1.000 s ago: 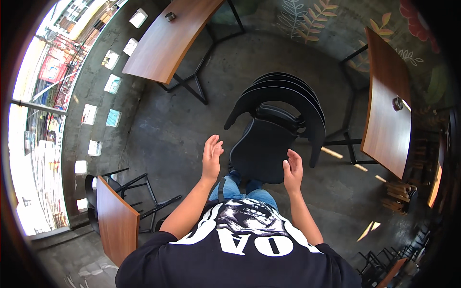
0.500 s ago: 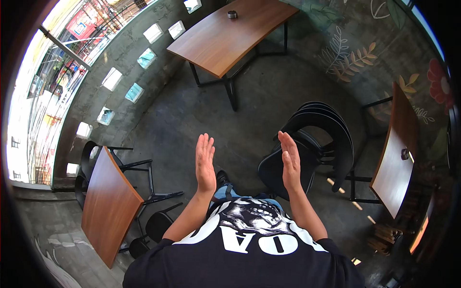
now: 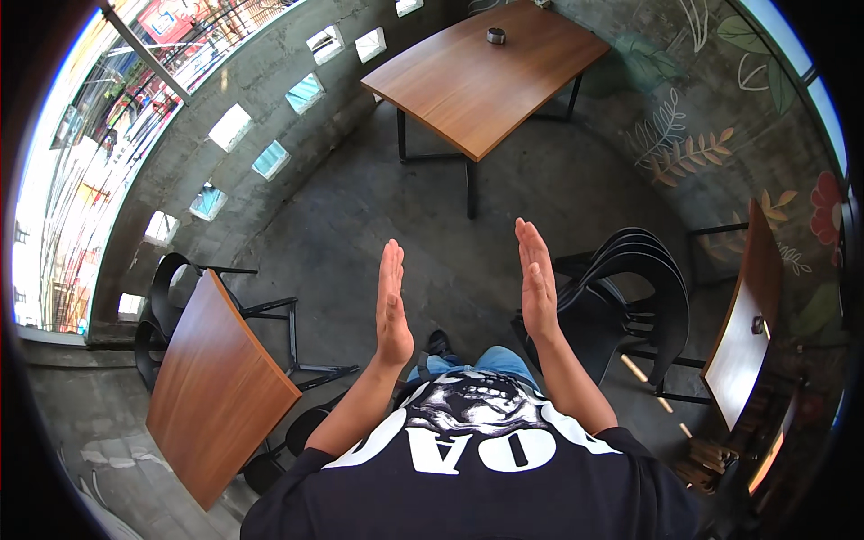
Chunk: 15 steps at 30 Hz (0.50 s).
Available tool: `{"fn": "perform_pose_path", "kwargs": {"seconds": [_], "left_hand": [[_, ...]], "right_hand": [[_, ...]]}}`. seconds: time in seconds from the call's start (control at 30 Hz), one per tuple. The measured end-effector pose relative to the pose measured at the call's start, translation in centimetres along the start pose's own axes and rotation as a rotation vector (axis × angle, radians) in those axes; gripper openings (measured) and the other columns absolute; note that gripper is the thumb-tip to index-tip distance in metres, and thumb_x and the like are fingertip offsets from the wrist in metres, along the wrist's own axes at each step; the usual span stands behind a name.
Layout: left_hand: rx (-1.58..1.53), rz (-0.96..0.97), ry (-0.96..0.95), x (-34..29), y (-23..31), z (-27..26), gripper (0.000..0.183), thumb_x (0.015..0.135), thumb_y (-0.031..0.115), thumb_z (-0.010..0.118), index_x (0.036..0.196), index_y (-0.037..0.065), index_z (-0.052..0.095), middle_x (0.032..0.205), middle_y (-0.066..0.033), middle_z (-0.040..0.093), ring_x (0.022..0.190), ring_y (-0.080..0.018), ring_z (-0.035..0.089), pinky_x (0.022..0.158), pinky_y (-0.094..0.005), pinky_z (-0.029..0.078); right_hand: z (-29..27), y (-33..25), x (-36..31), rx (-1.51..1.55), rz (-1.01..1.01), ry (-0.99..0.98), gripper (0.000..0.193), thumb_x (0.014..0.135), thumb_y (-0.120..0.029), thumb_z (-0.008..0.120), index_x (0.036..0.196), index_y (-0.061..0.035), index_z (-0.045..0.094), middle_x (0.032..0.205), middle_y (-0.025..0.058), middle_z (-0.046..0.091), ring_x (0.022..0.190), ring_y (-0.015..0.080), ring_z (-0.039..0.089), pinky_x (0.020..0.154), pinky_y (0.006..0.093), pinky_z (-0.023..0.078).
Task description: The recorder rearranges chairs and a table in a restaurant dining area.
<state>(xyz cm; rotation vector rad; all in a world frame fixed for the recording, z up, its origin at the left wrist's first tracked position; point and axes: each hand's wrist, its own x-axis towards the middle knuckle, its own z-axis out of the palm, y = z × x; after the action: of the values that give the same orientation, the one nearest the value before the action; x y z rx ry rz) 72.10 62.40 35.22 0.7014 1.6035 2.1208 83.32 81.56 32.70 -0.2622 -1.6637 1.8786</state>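
A wooden table (image 3: 477, 90) stands on dark floor (image 3: 342, 225) near a grey wall (image 3: 261, 85) pierced with square openings (image 3: 306, 93).

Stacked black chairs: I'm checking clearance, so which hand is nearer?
Right: the right hand is by the left edge of the stacked black chairs; the left hand farther left.

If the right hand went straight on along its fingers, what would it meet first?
Probably the wooden table ahead; depth is unclear, so the right hand might pass above it.
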Motion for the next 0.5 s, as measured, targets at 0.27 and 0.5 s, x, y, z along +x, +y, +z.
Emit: {"fn": "perform_pose_path", "kwargs": {"seconds": [0.27,0.5], "left_hand": [[-0.081,-0.026,0.016,3.7,-5.5,-3.1,0.075,0.106,0.050,0.031,0.159,0.001,0.014,0.166,-0.0149,0.017,0.153,-0.0280,0.017,0.124,-0.0416,0.011],[-0.002,-0.010,-0.034,11.2,-5.3,-0.5,0.072,0.107,0.048,0.032,0.158,0.001,0.016,0.166,-0.0153,0.018,0.153,-0.0284,0.018,0.124,-0.0421,0.012]], "right_hand": [[-0.4,2.1,3.8,-0.016,0.031,0.073,0.069,0.106,-0.043,0.042,0.156,0.0008,0.022,0.163,0.0188,0.024,0.153,0.0299,0.017,0.124,0.0412,0.008],[-3.2,4.7,10.2,0.055,-0.029,0.114,0.066,0.107,-0.040,0.041,0.156,0.0008,0.023,0.162,0.0193,0.025,0.153,0.0295,0.017,0.124,0.0402,0.009]]}}
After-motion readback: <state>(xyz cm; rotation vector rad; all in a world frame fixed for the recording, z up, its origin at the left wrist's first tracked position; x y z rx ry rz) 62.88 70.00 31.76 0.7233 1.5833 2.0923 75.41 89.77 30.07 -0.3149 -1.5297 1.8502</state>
